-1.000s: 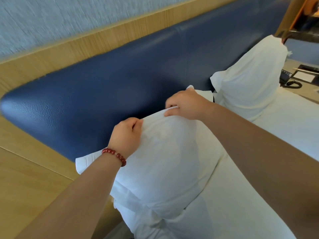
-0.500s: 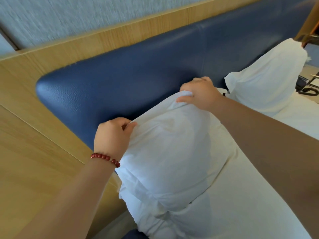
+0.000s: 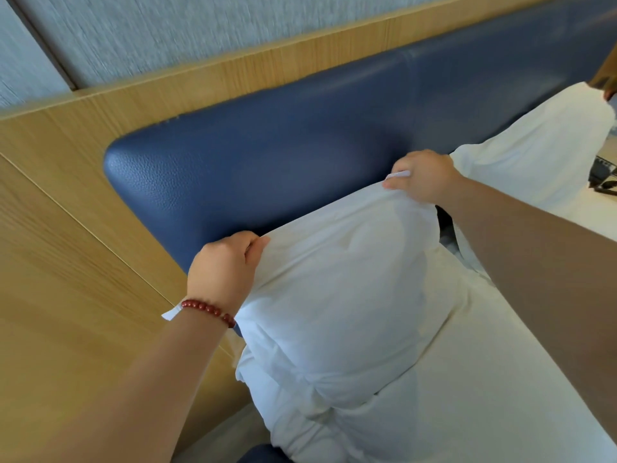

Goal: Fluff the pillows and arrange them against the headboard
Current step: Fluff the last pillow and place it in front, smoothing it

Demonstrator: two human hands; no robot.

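Head view: plump, upright white pillow (image 3: 337, 295)

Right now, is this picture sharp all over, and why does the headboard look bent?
Head view: the wall is streaked with motion blur, while the near pillow, the left hand and the right hand gripping its top edge look fairly sharp. Its wide lens tilts and slightly bows the headboard, which shows a soft pale sheen upper right.
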